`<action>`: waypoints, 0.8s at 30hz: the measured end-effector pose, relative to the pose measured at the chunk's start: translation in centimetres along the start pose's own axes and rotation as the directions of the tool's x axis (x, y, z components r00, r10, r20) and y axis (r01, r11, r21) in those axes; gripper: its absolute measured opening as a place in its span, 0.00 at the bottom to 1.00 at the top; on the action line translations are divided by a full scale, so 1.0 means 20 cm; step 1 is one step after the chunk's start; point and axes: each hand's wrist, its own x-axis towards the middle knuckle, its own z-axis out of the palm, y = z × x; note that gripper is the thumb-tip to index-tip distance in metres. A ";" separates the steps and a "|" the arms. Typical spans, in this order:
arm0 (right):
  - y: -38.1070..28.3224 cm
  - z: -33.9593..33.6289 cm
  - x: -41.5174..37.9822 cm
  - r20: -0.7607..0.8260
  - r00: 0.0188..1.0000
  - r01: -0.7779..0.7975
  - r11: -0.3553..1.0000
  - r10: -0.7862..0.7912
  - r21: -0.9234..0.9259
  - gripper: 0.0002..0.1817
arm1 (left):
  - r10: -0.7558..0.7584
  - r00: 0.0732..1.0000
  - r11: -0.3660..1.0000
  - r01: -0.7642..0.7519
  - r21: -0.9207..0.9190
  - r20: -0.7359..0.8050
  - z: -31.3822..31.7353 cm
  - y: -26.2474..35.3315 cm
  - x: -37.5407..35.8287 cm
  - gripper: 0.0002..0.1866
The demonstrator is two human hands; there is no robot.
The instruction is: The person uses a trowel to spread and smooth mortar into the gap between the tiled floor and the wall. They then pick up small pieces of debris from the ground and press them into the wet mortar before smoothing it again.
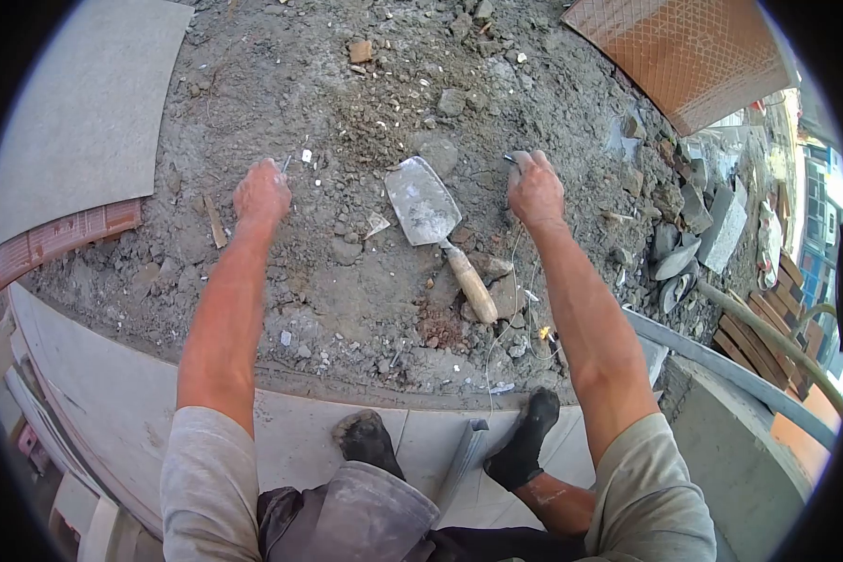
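Note:
Both arms reach forward over rough grey rubble. My left hand is closed, with a small thin piece showing at its fingertips that I cannot make out. My right hand is closed too, and a short dark thin object sticks out from its fingers toward the left. Between the hands a trowel lies on the ground, its grey blade pointing away and its wooden handle toward me. Neither hand touches it. A thin string runs over the rubble below my right hand.
A large grey tile lies at the upper left, a brown ridged tile at the upper right. Broken stones are piled at the right. A metal bar crosses the lower right. My feet stand on pale tiles beside a metal profile.

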 end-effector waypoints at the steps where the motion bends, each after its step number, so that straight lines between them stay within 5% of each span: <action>1: 0.01 0.02 0.02 0.019 1.000 -0.006 1.000 0.006 0.014 0.10 | -0.003 0.999 1.000 0.002 0.017 0.049 0.00 0.00 0.00 0.14; 5: -0.03 0.05 0.10 0.120 0.993 0.002 0.976 0.025 -0.218 0.11 | 0.096 0.993 0.995 -0.093 0.046 -0.066 -0.03 0.02 -0.07 0.12; 7: -0.03 0.08 0.12 0.133 0.991 0.000 0.978 0.028 -0.209 0.12 | 0.097 0.995 0.975 -0.103 -0.196 -0.040 -0.06 0.06 -0.12 0.12; 8: -0.03 0.09 0.12 0.130 0.991 0.005 0.971 0.027 -0.241 0.12 | 0.095 0.995 0.979 -0.098 -0.178 -0.024 -0.06 0.08 -0.17 0.12; 12: -0.04 0.05 0.11 0.134 0.988 0.114 0.957 -0.080 -0.267 0.10 | 0.271 0.962 0.809 -0.240 -0.537 -0.021 0.01 0.20 -0.48 0.08; 14: -0.09 0.03 0.05 0.021 0.990 0.144 0.979 -0.143 -0.144 0.08 | 0.321 0.944 0.756 -0.206 -0.621 0.078 0.05 0.26 -0.66 0.07; 18: -0.37 -0.17 -0.34 0.146 0.943 0.205 0.869 -0.298 0.451 0.05 | 0.437 0.899 0.702 -0.335 -0.629 0.008 0.12 0.27 -0.85 0.08; 20: -0.50 -0.19 -0.65 0.146 0.807 0.434 0.742 -0.572 0.511 0.08 | 0.454 0.889 0.737 -0.333 -0.588 0.066 0.15 0.22 -0.86 0.09; 23: -0.58 -0.13 -0.99 0.329 0.613 0.468 0.666 -0.718 0.580 0.09 | 0.373 0.927 0.741 -0.281 -0.610 0.026 0.10 0.18 -0.82 0.10; 24: -0.60 -0.09 -1.04 0.338 0.620 0.462 0.677 -0.709 0.573 0.09 | 0.383 0.923 0.733 -0.285 -0.618 0.028 0.08 0.17 -0.79 0.10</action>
